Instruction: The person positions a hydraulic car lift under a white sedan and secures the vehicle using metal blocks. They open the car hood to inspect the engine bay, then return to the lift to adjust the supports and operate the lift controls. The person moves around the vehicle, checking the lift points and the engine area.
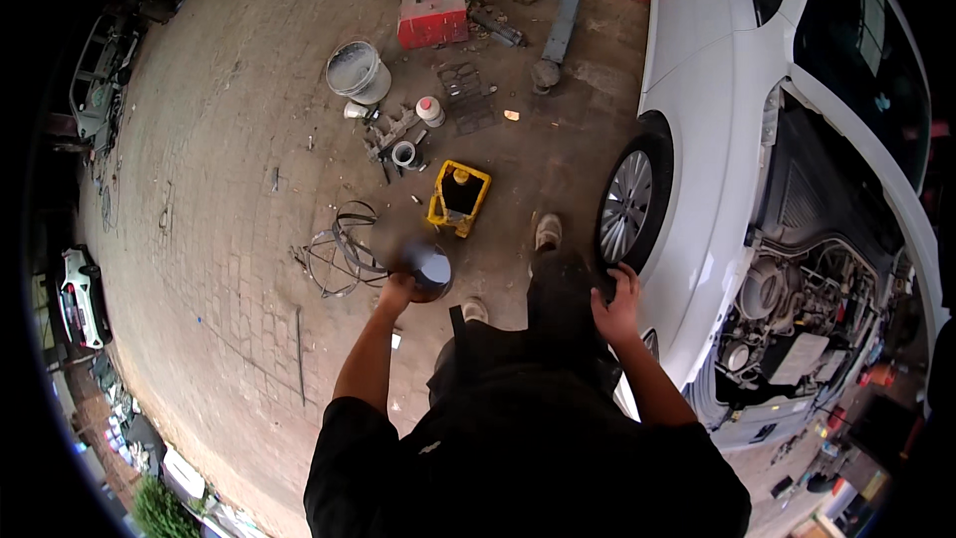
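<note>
My left hand (398, 289) is closed on a round dark object (431, 277) with a pale, shiny top, partly blurred. Below and right of the white car's front wheel (627, 199), my right hand (617, 301) has its fingers apart and nothing visible in them. It is close to the dark tyre; whether it touches is unclear. A yellow plastic container (446, 214) with dark contents stands on the paving beyond my feet. Beside the held object, a tangle of metal hoops or bands (339, 254) lies on the ground.
The car's engine bay (797, 319) is open at right. Beyond lie a white bucket (373, 80), a red box (431, 30), a small tub (404, 154), a white bottle (430, 115), a long grey beam (566, 15) and assorted parts. Another white car (80, 299) is at far left.
</note>
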{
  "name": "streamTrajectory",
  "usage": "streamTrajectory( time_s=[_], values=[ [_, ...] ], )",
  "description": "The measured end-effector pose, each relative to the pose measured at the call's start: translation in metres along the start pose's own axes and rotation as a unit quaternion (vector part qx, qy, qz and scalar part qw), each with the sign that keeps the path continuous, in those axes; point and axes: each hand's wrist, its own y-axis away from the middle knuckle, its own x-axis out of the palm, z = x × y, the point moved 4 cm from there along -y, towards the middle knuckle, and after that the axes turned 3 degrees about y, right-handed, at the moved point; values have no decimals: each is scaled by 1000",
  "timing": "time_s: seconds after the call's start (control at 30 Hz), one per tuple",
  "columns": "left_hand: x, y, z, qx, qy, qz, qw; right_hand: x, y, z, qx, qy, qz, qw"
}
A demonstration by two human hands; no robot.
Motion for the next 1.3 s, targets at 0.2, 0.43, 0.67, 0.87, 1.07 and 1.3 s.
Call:
streamTrajectory(
  time_s=[0.2, 0.43, 0.67, 0.87, 1.07, 1.3],
  values=[
    [49, -177, -250, 24, -123, 77, 989, 94, -198, -15, 154, -189, 129, 961],
    [212, -335, -337, -166, 183, 166, 955, 234, -446, -118, 109, -41, 187, 975],
    [273, -454, -417, -85, 240, 143, 956, 334, -631, -175, 130, 29, 189, 973],
    [287, -570, -398, -52, 212, 94, 971, 415, -704, -205, 145, 119, 211, 959],
    [298, -698, -390, 10, 270, 21, 963, 462, -714, -222, 151, 223, 249, 930],
    [334, -760, -389, 81, 71, 101, 989, 389, -711, -184, 137, 183, 221, 948]
  ],
)
